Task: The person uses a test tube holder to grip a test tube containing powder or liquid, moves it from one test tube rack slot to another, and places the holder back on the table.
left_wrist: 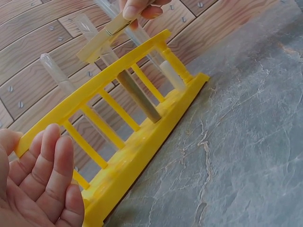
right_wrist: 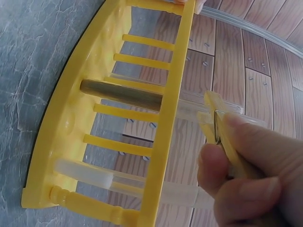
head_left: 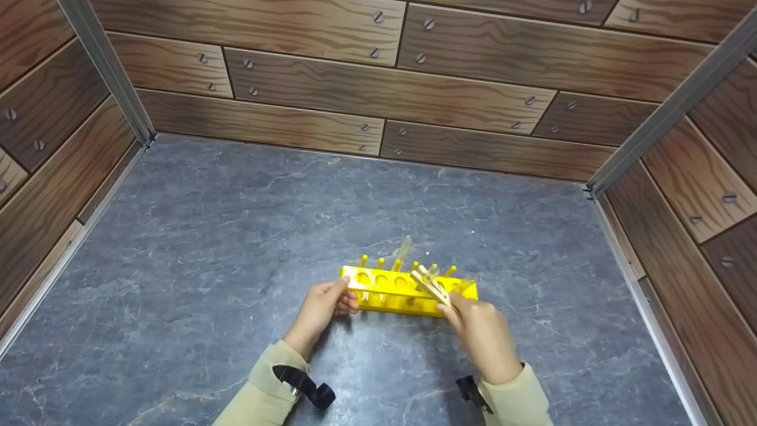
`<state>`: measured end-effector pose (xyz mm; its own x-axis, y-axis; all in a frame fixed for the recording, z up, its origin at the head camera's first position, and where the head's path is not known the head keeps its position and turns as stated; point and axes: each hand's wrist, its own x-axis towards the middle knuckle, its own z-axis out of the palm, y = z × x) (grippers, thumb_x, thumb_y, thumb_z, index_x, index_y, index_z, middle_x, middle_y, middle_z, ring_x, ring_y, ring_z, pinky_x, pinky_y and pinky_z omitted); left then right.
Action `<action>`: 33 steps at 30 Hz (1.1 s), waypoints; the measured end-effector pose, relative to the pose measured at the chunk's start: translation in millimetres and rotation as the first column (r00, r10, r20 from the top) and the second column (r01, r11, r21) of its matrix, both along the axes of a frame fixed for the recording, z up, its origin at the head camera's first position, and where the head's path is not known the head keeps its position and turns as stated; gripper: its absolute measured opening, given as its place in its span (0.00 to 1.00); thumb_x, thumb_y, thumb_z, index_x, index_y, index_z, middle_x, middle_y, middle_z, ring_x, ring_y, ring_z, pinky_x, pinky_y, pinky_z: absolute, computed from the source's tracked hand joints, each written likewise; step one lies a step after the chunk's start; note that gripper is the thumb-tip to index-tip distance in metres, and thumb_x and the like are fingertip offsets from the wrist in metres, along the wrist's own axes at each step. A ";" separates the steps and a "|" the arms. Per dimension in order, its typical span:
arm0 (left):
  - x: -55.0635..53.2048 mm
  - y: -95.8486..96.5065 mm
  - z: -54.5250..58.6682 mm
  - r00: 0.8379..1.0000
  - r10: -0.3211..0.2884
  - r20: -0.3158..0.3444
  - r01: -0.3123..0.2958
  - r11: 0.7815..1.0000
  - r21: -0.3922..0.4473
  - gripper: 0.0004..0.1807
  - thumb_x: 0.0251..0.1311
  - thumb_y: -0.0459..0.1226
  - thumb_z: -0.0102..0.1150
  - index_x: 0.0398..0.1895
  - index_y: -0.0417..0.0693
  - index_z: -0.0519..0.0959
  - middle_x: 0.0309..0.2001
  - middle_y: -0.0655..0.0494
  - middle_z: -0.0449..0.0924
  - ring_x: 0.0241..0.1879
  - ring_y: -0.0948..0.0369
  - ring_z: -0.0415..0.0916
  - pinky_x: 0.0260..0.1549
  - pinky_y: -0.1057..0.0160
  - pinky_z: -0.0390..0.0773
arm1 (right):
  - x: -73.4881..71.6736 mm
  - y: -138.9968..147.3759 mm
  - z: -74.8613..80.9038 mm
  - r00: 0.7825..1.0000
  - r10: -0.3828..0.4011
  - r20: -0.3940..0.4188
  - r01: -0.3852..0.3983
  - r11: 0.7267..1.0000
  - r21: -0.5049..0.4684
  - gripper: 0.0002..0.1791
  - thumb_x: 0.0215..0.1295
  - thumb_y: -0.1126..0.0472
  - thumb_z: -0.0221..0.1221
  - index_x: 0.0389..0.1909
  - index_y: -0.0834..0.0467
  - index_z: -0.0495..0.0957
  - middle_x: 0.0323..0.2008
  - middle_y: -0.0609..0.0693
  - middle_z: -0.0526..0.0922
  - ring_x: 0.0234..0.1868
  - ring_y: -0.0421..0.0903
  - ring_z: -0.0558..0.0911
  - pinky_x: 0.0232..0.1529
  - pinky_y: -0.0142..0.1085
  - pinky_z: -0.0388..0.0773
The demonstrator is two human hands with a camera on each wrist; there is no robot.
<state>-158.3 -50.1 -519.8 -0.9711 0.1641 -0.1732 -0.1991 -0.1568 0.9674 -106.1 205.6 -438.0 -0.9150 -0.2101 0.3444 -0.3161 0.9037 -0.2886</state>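
Note:
A yellow test tube rack (head_left: pixel 384 289) stands in front of the person. The left hand (head_left: pixel 319 307) grips its left end, thumb at the top rail and fingers below. The right hand (head_left: pixel 482 331) pinches a wooden test tube clamp (head_left: pixel 434 290) above the rack's right half. In the left wrist view the clamp's jaws lie at the upper part of a test tube with murky brown liquid (left_wrist: pixel 139 97); whether they grip the glass I cannot tell. A tube with white contents (left_wrist: pixel 173 75) sits at the right end. An empty-looking tube (left_wrist: pixel 53 68) rises, rounded end up, at the back.
Thin yellow pegs (head_left: pixel 364 260) stick up along the rack's back. The grey marbled tabletop (head_left: pixel 236 236) is bounded by wood-patterned walls (head_left: pixel 307 77) with metal corner strips (head_left: pixel 112 77). Each wrist wears a black strap mount (head_left: pixel 304 386).

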 end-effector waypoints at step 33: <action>0.6 -0.4 2.6 1.000 0.003 0.003 -0.003 1.000 -0.006 0.22 0.67 0.43 0.48 0.27 0.32 0.79 0.20 0.54 0.80 0.22 0.62 0.79 0.29 0.64 0.80 | 5.0 -0.2 11.8 1.000 -0.017 0.007 0.017 1.000 -0.007 0.12 0.58 0.56 0.63 0.22 0.55 0.72 0.13 0.42 0.64 0.14 0.39 0.61 0.14 0.30 0.62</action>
